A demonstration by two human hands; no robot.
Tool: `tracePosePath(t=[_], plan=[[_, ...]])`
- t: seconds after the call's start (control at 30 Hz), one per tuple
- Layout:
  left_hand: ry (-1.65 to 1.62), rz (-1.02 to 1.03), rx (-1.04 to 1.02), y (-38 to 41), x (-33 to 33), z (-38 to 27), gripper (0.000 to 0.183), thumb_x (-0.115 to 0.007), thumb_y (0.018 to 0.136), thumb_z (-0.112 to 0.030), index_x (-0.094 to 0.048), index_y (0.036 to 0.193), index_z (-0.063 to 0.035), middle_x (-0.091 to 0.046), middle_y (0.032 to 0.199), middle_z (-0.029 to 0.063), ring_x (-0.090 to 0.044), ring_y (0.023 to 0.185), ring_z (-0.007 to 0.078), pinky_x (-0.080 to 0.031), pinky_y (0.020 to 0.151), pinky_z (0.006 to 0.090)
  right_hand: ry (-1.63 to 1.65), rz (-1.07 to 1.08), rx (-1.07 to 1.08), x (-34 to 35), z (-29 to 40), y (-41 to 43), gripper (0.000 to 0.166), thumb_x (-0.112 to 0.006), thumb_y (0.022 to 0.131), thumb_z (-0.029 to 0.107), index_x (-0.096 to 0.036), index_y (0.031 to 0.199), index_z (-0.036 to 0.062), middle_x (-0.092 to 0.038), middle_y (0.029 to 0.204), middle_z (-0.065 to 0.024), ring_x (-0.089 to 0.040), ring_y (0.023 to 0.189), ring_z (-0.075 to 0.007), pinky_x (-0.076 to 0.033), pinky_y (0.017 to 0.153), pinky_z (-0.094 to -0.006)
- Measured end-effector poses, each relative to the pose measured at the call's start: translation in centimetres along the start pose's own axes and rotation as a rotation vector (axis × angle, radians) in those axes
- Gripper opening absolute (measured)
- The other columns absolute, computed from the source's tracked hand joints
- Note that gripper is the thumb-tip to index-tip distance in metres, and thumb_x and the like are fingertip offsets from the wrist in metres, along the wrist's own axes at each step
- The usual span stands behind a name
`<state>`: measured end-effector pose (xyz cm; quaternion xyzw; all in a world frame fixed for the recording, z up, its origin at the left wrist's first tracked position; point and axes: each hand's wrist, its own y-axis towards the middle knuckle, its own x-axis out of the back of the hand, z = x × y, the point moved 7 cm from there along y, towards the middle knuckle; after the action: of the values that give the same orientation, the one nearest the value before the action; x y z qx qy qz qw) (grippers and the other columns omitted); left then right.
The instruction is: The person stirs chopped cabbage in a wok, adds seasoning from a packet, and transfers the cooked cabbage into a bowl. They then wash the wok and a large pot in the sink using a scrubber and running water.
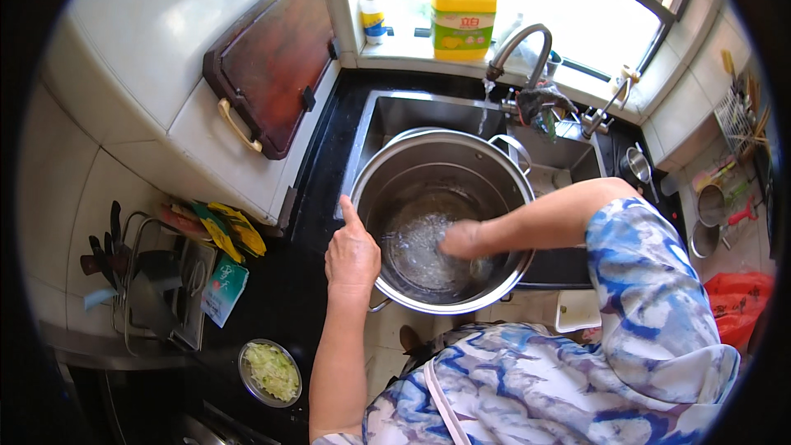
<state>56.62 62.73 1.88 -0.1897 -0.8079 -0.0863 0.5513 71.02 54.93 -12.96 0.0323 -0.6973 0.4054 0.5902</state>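
A large stainless steel pot (446, 308) sits tilted at the front of the steel sink (395, 112), with sudsy or stirred water in its bottom. Inside it, low over the water, is my right hand (465, 240), blurred; its fingers are partly hidden, so whether it holds something cannot be told. My left hand (353, 253) rests against the pot's left rim, index finger pointing up along the outside, the other fingers curled at the rim. Behind the pot, water runs from the curved faucet (525, 43) into the sink.
A yellow detergent jug (463, 21) and a white bottle (372, 18) stand on the windowsill. Left are a cutting board (275, 62), a knife rack (133, 284) and a bowl of shredded vegetable (270, 372). A red plastic bag (736, 306) lies at right.
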Motion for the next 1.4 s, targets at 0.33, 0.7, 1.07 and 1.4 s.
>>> tracePosePath(t=[0.33,0.7,1.07,1.4], plan=[[0.006,0.004,0.008,0.4,-0.3,0.0,0.059,-0.045,0.083,-0.004,-0.022,0.136,0.0029,-0.062,0.085,0.0273,-0.062,0.08,0.0412,-0.049,0.075,0.048,0.422,-0.229,0.029,3.9,4.4,5.7,0.019,-0.048,0.077,0.01,-0.065,0.079,0.0016,-0.065,0.084,-0.0193,-0.063,0.083,-0.0353,-0.051,0.073,-0.0426],[0.008,-0.002,-0.019,0.1,0.0,-0.5,0.061,-0.045,0.081,-0.002,-0.021,0.137,0.0043,-0.062,0.085,0.0276,-0.062,0.079,0.0407,-0.05,0.074,0.0471,0.473,-0.404,-0.084,4.0,0.5,6.3,0.017,-0.05,0.075,0.013,-0.064,0.078,0.0027,-0.063,0.083,-0.0215,-0.061,0.081,-0.0381,-0.049,0.07,-0.0457],[0.025,0.015,0.012,0.3,0.0,-0.3,0.064,-0.048,0.08,-0.002,-0.02,0.138,0.0036,-0.062,0.085,0.0269,-0.062,0.08,0.0402,-0.05,0.076,0.0467,0.395,-0.286,-0.145,4.4,2.1,5.7,0.021,-0.047,0.079,0.011,-0.066,0.084,0.0016,-0.065,0.087,-0.0195,-0.063,0.087,-0.0359,-0.052,0.072,-0.0425],[0.018,-0.03,-0.014,0.4,-0.2,-0.1,0.059,-0.045,0.083,-0.004,-0.022,0.137,0.003,-0.063,0.084,0.0262,-0.062,0.079,0.0404,-0.05,0.073,0.0471,0.054,-0.196,-0.41,3.5,-5.5,3.4,0.016,-0.056,0.078,0.01,-0.071,0.083,0.0091,-0.069,0.09,-0.0101,-0.066,0.086,-0.0257,-0.054,0.068,-0.0356]])
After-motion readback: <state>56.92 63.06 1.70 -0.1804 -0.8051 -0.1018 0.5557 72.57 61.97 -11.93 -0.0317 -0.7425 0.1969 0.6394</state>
